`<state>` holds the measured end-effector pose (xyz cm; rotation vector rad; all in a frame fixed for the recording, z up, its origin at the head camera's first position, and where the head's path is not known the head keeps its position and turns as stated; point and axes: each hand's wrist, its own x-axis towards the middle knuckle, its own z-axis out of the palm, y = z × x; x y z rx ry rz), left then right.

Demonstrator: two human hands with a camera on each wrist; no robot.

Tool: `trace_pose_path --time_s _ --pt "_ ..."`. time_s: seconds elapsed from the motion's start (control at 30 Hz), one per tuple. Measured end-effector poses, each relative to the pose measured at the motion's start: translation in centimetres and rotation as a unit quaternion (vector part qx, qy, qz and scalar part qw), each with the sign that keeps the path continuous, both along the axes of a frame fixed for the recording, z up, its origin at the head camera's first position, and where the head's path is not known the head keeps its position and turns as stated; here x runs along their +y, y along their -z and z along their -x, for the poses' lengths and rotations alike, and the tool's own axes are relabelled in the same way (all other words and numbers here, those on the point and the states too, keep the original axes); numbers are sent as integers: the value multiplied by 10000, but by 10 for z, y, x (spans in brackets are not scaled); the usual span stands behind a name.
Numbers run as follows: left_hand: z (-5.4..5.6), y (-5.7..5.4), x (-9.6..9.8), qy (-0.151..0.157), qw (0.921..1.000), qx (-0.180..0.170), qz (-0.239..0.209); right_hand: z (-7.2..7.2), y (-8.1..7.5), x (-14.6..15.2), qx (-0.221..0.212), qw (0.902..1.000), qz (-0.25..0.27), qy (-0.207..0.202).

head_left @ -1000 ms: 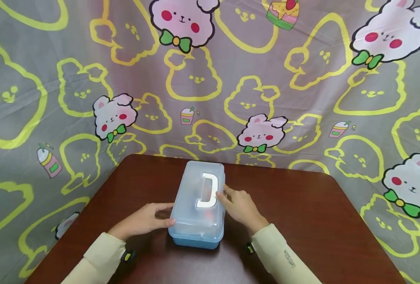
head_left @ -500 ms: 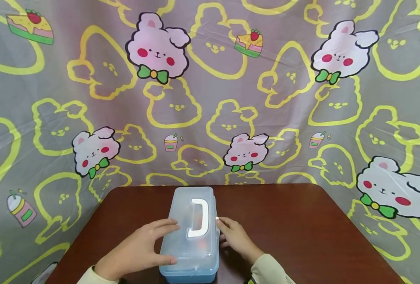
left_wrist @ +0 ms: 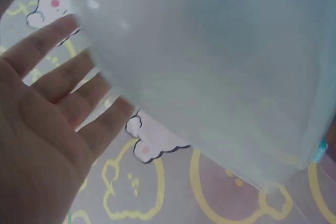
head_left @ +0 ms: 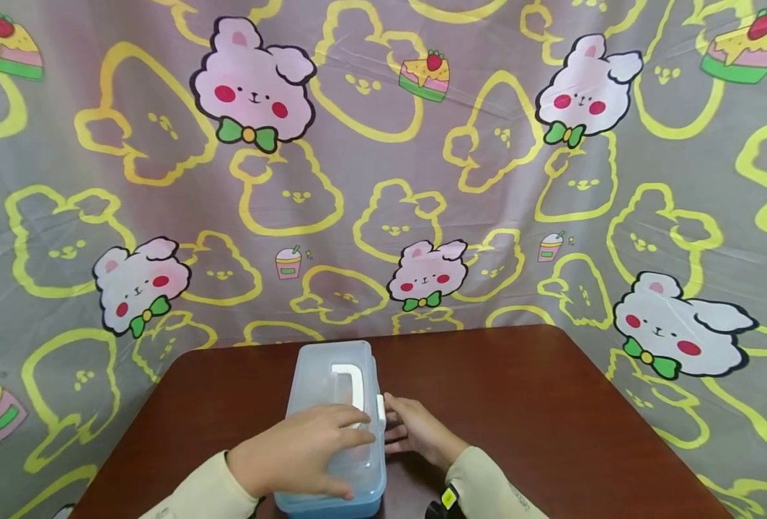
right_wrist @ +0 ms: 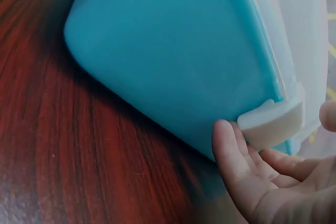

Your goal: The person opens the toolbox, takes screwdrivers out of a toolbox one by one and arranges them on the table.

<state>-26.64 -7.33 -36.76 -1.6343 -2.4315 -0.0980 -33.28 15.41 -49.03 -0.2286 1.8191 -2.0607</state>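
A plastic storage box with a blue base (head_left: 331,509) and a cloudy translucent lid (head_left: 308,378) stands lengthwise on the table. Its white carrying handle (head_left: 357,382) lies flat on the lid. My left hand (head_left: 308,447) spreads over the near half of the lid, hiding part of the handle; in the left wrist view its fingers (left_wrist: 68,80) reach to the lid's edge. On the box's right side is a white latch (right_wrist: 273,121). My right hand (head_left: 422,432) is there, fingertips right at the latch and the blue wall, with the thumb held apart.
The dark reddish-brown wooden table (head_left: 520,418) extends on both sides of the box. A grey curtain (head_left: 357,158) printed with cartoon rabbits hangs behind and beside the table.
My left hand has moved from the box's left side to over the lid. My right hand has shifted from beside the handle down to the side latch. The head view has tilted up and turned.
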Motion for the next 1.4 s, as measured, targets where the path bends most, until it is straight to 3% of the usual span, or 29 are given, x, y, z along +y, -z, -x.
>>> trace_pose_path --time_s 0.27,0.57,0.97,1.4 --pt "15 0 7 355 9981 -59 491 13 5 -4 -267 9991 316 -136" --pt "16 11 25 756 9928 46 932 12 11 -3 -547 9951 795 -210" --pt "19 16 30 725 9910 570 975 14 11 -3 -500 9938 983 -149" --pt "18 19 29 610 9916 528 1008 16 4 -3 -141 9990 419 19"
